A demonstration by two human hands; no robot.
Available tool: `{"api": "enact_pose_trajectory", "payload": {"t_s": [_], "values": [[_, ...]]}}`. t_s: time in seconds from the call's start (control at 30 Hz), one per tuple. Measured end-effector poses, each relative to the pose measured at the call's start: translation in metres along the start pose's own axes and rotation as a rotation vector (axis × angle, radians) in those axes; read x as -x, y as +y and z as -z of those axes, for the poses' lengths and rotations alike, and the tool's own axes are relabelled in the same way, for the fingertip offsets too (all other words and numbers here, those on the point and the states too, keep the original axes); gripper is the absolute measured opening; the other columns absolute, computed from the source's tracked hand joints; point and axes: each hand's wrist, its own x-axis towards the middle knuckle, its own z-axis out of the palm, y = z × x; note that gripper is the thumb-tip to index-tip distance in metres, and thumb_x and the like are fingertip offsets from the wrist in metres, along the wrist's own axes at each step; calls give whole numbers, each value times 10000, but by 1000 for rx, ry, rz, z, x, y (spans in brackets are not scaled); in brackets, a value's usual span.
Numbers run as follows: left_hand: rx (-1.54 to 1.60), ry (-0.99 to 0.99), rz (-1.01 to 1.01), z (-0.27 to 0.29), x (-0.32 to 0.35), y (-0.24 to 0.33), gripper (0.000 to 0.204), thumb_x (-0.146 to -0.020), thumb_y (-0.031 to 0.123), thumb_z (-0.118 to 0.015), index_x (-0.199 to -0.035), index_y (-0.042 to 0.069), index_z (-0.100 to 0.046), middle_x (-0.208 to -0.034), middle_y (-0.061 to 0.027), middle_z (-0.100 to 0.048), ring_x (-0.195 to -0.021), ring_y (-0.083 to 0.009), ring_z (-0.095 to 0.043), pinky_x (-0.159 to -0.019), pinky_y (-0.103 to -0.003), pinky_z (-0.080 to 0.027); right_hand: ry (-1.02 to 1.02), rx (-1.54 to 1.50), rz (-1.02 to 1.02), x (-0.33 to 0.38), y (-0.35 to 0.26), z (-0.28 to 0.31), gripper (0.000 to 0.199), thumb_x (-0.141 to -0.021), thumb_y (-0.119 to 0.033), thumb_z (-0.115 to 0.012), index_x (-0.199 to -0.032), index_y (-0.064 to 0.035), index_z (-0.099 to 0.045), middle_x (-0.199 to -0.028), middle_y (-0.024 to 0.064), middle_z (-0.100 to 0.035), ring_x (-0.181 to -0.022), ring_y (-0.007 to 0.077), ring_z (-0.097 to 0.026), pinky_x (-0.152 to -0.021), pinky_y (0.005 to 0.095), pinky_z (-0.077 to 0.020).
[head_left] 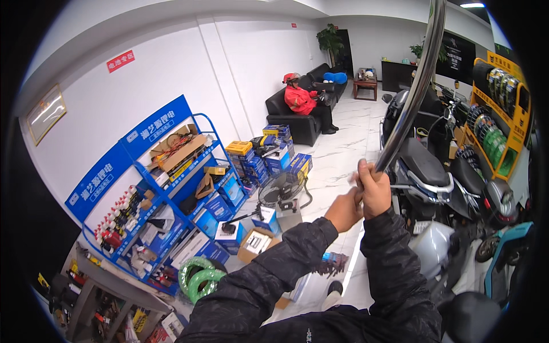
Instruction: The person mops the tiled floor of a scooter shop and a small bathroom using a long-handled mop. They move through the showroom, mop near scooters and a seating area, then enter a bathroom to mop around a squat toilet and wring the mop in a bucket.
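Both my hands are raised in front of me at a shiny metal pole (413, 97), which slants up to the top edge, tilted to the right. My right hand (376, 191) is wrapped round it with the thumb up. Close against it, slightly lower and to the left, my left hand (345, 210) is closed round the same pole. The fingers cover the stretch of pole between them. Below my hands, near the floor, is a dark fringed thing (334, 264) with blue on top. Whether it joins the pole I cannot tell.
Left stands a blue shelf rack (166, 197) with bottles and boxes; green-wrapped tyres (200, 280), cartons (257, 243) and a fan (282, 188) are beside it. Scooters (426, 163) and a yellow tyre rack (497, 114) line the right. A person in red (300, 100) sits on a black sofa (294, 123).
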Motion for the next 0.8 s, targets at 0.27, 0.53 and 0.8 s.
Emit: {"api": "enact_pose_trajectory", "payload": {"t_s": [0.27,0.53,0.8], "values": [[99,-133,456,-5,16,-297,520,-868,224,-744,-1297,8,-544,-1174,-208,-617,-1047,-374,-655,-913,-432,-521,391,112,37,-231,83,93,367,-1000,-323,-662,-740,-74,-593,-538,-45,-448,-471,58,-410,-463,240,-315],[-427,-508,1477,-3,266,-485,418,-881,405,-686,-1073,34,-691,-971,-204,-717,-861,-355,-698,-803,-438,-550,503,-2,276,-439,135,164,337,-1011,-278,-648,-749,-100,-531,-573,-58,-375,-460,35,-308,-503,233,-310],[-302,-697,1234,-70,-78,-731,443,-904,439,-640,-1071,36,-720,-966,-206,-729,-902,-385,-692,-851,-474,-532,500,9,444,-680,186,192,315,-1061,-234,-553,-780,-99,-509,-596,-41,-361,-490,47,-283,-559,239,-329]]}}
